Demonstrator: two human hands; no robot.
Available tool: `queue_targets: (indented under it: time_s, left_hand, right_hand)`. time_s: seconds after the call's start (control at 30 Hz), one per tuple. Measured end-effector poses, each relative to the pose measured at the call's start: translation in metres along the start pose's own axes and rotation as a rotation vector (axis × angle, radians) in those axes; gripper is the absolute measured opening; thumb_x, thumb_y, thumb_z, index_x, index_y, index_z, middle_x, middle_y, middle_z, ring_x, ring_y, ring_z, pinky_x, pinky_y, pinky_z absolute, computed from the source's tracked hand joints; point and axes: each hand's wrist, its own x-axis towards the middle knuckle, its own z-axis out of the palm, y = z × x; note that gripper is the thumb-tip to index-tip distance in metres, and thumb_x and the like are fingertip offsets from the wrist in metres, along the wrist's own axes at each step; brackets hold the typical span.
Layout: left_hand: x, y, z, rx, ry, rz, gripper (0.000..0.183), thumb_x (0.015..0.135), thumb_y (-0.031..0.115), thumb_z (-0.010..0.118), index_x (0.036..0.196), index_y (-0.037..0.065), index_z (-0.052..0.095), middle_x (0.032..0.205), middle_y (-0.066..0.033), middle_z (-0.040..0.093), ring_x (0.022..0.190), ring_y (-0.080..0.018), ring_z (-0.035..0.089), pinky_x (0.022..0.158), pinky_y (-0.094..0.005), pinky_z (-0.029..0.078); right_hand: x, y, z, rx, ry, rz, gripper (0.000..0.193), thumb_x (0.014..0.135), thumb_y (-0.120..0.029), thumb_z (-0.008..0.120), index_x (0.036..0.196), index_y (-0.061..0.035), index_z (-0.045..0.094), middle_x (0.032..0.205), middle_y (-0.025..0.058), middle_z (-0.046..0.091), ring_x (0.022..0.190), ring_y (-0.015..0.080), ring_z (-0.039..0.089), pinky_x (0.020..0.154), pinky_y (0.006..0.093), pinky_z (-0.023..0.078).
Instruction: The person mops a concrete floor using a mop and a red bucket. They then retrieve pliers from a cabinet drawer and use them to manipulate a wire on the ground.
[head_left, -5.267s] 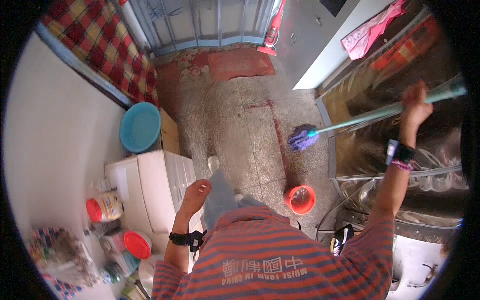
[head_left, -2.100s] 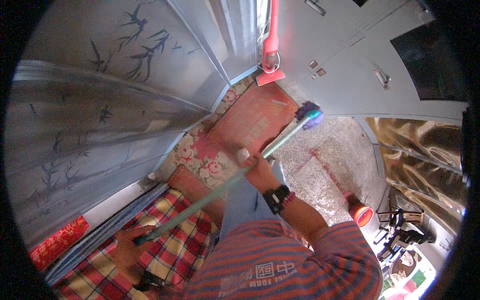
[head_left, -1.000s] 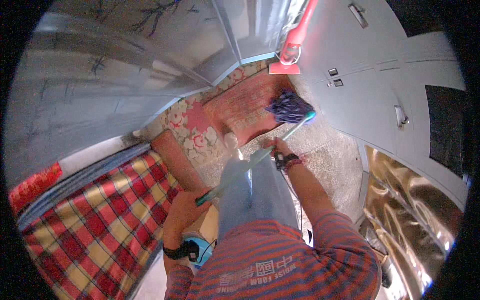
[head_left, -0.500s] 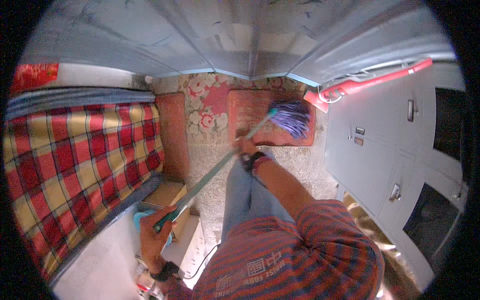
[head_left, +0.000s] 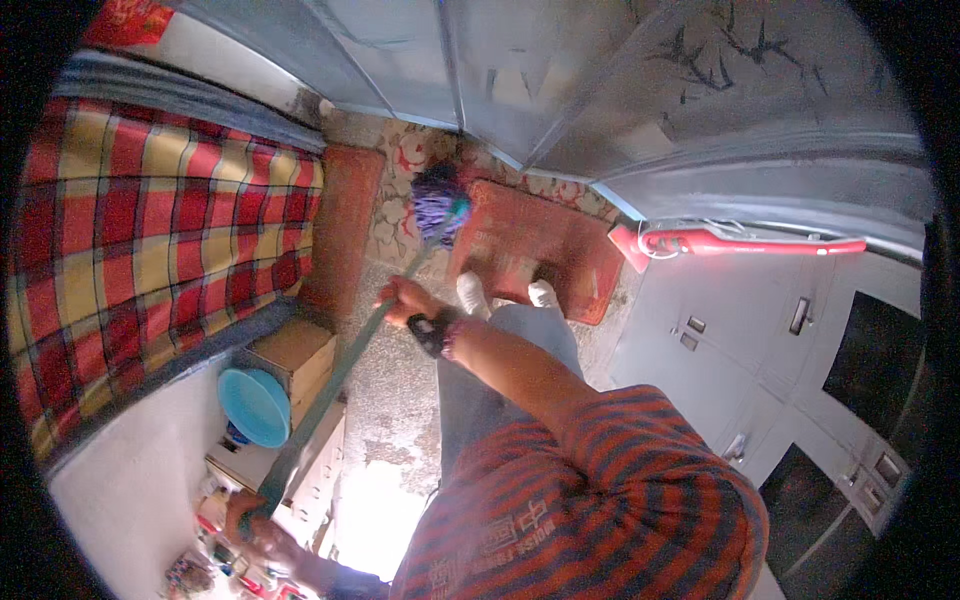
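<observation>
A mop with a long green pole [head_left: 345, 360] runs slantwise before me, from lower left up toward the far floor. Its purple string head [head_left: 440, 207] rests over the flowered mat [head_left: 392, 232], beside the left end of the red mat [head_left: 530, 245]. My left hand [head_left: 255, 530] is wrapped round the top end of the pole, low at the left. Further down the pole, my right hand [head_left: 405, 300] grips it, a dark band on the wrist. Both hands are slightly blurred.
At left stands a bed with a checked cover [head_left: 180, 210]. A blue basin [head_left: 255, 407] and a cardboard box [head_left: 297, 355] sit below it. Grey cabinets [head_left: 720, 300] line the right, with a red long-handled device [head_left: 750, 245] against them. My feet [head_left: 505, 293] touch the red mat.
The mop head has swung from the right end of the red mat leftward onto the flowered mat. Both hands have moved left with the pole, and the view has turned.
</observation>
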Motion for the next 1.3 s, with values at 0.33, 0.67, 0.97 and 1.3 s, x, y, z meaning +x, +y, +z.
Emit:
queue_targets:
  time_s: [0.33, 0.67, 0.97, 1.3]
  left_hand:
    - [-0.046, 0.08, 0.217, -0.472, -0.837, -0.199, 0.022, 0.069, 0.002, 0.063, 0.09, 0.001, 0.068, 0.071, -0.0066, 0.055, 0.061, -0.0155, 0.05, 0.054, -0.0283, 0.039]
    - [-0.093, 0.035, 0.21, -1.036, -0.439, -0.43, 0.031, 0.089, 0.036, 0.058, 0.075, 0.009, 0.051, 0.071, -0.0049, 0.048, 0.069, -0.0212, 0.048, 0.082, -0.046, 0.042]
    - [-0.081, -0.046, 0.054, -0.645, -0.074, 0.002, 0.027, 0.097, 0.027, 0.04, 0.076, 0.01, 0.045, 0.068, -0.0032, 0.044, 0.058, -0.0155, 0.038, 0.059, -0.0346, 0.037]
    - [-0.092, -0.045, -0.015, -0.685, -0.027, -0.097, 0.053, 0.083, 0.057, 0.058, 0.063, 0.01, 0.042, 0.051, -0.0017, 0.043, 0.051, -0.0175, 0.047, 0.068, -0.0423, 0.047]
  right_hand:
    - [-0.282, -0.043, -0.314, 0.18, 0.494, 0.273, 0.021, 0.085, -0.017, 0.056, 0.103, -0.0069, 0.057, 0.078, 0.0045, 0.06, 0.059, 0.0188, 0.056, 0.052, 0.0331, 0.048]
    - [-0.212, -0.044, -0.259, 0.524, 0.641, 0.454, 0.02, 0.088, -0.025, 0.048, 0.075, -0.0094, 0.052, 0.064, 0.0057, 0.052, 0.063, 0.0223, 0.054, 0.06, 0.037, 0.047]
    - [-0.033, 0.053, 0.01, 0.667, 0.001, 0.455, 0.023, 0.082, -0.016, 0.055, 0.062, -0.0143, 0.045, 0.058, 0.0042, 0.048, 0.057, 0.0205, 0.05, 0.056, 0.0351, 0.043]
    - [-0.094, -0.006, 0.076, 1.297, 0.33, 0.398, 0.024, 0.092, -0.015, 0.046, 0.069, -0.0123, 0.041, 0.057, 0.0019, 0.038, 0.056, 0.0173, 0.044, 0.061, 0.0351, 0.042]
